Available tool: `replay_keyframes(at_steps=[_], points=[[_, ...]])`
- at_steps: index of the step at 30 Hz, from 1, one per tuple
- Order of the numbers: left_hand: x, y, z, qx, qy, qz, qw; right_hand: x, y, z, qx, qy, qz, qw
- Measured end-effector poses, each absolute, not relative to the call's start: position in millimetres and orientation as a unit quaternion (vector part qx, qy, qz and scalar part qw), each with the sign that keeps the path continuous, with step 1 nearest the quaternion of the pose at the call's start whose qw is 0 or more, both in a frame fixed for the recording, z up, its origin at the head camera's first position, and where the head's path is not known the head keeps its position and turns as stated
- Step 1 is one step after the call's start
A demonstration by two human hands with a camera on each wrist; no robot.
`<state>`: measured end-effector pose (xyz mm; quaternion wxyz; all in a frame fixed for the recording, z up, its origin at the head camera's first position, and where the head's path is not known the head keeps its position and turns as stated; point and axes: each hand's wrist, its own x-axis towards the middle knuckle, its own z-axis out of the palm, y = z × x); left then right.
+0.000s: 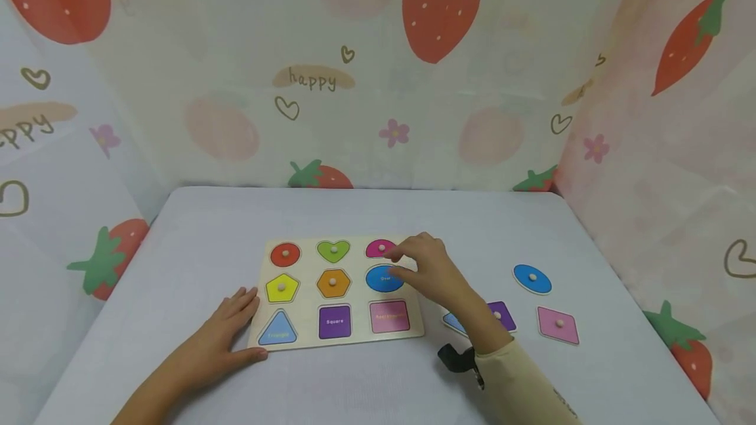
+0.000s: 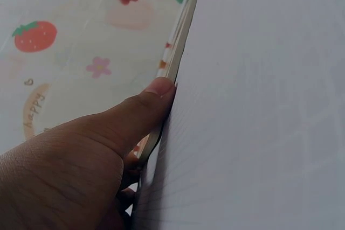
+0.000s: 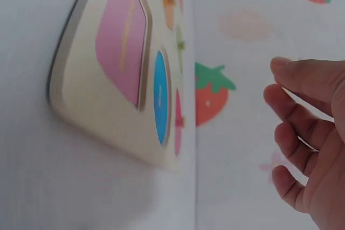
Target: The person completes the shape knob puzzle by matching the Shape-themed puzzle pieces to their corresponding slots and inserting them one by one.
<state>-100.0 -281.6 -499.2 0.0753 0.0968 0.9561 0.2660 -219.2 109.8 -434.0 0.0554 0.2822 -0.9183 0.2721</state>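
A wooden shape puzzle board (image 1: 307,344) lies flat on the table. Knobbed pieces fill its recesses for a red circle (image 1: 280,258), green heart (image 1: 328,254), magenta half circle (image 1: 374,250), yellow pentagon (image 1: 289,292) and orange hexagon (image 1: 338,289). Printed recesses show for oval, triangle, square and rectangle. My left hand (image 1: 221,336) rests spread against the board's left side, thumb touching its near-left corner. My right hand (image 1: 431,267) hovers over the board's right side, by the half circle and the oval recess (image 3: 161,98). Its thumb and fingers are apart with nothing between them.
Right of the board lie a loose blue oval (image 1: 525,283), a pink rectangle (image 1: 558,335), a purple square (image 1: 506,321) and a blue triangle (image 1: 455,323) partly behind my right wrist. A black strap piece (image 1: 456,359) hangs at that wrist. Strawberry-printed cloth walls enclose the white table (image 1: 354,389).
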Motion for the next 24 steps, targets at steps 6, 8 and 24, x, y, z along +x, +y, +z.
replay_keyframes(at_steps=[6, 8, 24], points=[[-100, -281, -496, 0.097, 0.956, 0.264, 0.079, -218, 142, -426, 0.279, -0.919, 0.262, 0.097], [-100, -281, -496, 0.100, 0.957, 0.261, 0.078, -216, 153, -423, 0.272, -0.920, 0.264, 0.101], [-101, -282, -500, 0.102, 0.959, 0.255, 0.076, -222, 262, -426, 0.234, -0.907, 0.283, 0.208]])
